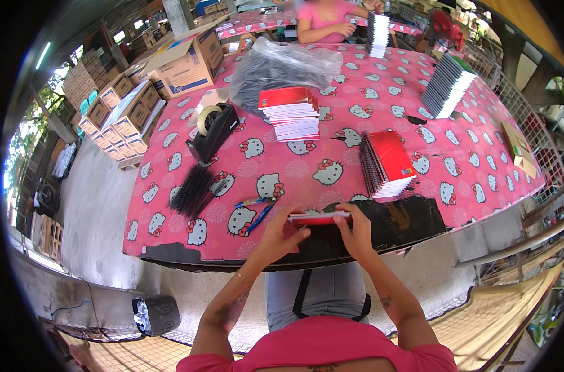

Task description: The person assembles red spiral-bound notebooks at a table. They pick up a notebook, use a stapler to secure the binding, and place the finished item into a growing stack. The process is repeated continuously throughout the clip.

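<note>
Just above the table's near edge, my left hand (280, 234) and my right hand (356, 233) grip a thin red-covered notebook (319, 219) by its two ends. It is tipped so that mostly its white page edge shows. Beneath it, a black sheet (399, 220) covers part of the table. To the left lie blue-handled pliers (259, 218) and a bundle of black binding coils (192, 192). Beyond my right hand stands a stack of red spiral notebooks (390, 160). Farther off is a pile of red-covered booklets (289, 115), with no coils visible on it.
A black tape dispenser (212, 136) sits at left, near a clear plastic bag (272, 71) of dark material. Tall notebook stacks (446, 87) stand at the far right. Cardboard boxes (186, 62) rise past the left edge. Across the pink patterned table (331, 170), another person (328, 18) works.
</note>
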Tool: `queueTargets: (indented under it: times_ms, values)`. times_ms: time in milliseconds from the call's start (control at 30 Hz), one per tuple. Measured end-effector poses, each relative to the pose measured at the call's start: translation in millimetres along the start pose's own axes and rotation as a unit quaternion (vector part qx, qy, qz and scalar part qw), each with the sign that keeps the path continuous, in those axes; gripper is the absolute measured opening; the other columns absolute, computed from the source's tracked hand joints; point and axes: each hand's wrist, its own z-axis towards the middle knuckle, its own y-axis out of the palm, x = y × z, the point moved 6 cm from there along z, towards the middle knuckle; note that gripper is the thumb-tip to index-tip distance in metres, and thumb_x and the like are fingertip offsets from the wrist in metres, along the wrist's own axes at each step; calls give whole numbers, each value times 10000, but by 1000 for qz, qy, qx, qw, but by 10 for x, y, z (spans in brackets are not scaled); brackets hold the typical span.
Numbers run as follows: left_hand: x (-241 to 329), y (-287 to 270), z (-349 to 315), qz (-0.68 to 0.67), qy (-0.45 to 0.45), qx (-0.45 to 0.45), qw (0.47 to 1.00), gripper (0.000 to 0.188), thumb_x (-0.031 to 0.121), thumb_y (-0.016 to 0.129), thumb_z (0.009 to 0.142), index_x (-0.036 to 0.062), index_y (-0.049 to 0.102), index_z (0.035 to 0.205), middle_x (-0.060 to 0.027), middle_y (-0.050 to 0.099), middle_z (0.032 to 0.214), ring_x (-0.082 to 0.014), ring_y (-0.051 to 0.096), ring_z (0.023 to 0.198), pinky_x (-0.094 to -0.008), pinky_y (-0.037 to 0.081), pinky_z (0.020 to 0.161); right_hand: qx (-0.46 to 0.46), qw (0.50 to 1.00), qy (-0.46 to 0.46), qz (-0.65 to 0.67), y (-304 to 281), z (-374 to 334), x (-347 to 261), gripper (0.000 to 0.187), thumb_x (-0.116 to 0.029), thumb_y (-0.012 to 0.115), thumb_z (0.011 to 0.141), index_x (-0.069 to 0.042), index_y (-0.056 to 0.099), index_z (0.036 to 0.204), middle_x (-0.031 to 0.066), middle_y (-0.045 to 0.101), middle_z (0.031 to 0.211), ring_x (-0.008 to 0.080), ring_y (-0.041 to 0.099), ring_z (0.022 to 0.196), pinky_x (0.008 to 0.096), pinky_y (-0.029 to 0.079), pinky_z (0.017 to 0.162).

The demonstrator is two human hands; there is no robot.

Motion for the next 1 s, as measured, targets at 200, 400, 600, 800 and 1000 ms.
queueTargets:
  times_ms: [200,400,600,800,1000]
  values:
    - [59,26,234,-50,54,103,992,506,13,695,858,57,554,1342,-158,550,1265,-262,627,1041,-343,526,841,13,971,93,220,194,103,220,697,-217,804,848,-37,420,1401,116,599,1226,207,575,1098,338,476,929]
    - [127,89,387,129,104,144,976,497,-43,641,839,99,597,1314,-212,470,1351,-364,584,1119,-392,527,868,47,964,126,231,267,211,353,770,-183,823,824,-37,378,1435,141,586,1243,231,580,1157,346,482,983]
    - [52,198,426,150,82,140,975,560,-53,577,870,97,506,1405,-303,383,1420,-458,532,1172,-442,513,898,11,964,159,213,380,240,306,632,-144,778,867,-51,422,1381,83,633,1146,193,623,1068,332,511,940]
    - [-180,169,253,138,39,143,979,629,-67,546,875,89,416,1470,-258,491,1387,-425,502,1270,-425,442,1019,-87,971,149,164,313,195,381,315,-62,753,865,-42,574,1124,56,634,1025,134,595,981,281,483,866]
    - [-76,-171,210,147,103,79,981,497,-49,592,825,1,568,1319,-243,621,1223,-389,614,1110,-443,480,968,-56,947,178,261,186,181,211,260,-17,757,851,-34,601,1058,32,620,962,107,589,917,268,481,843]
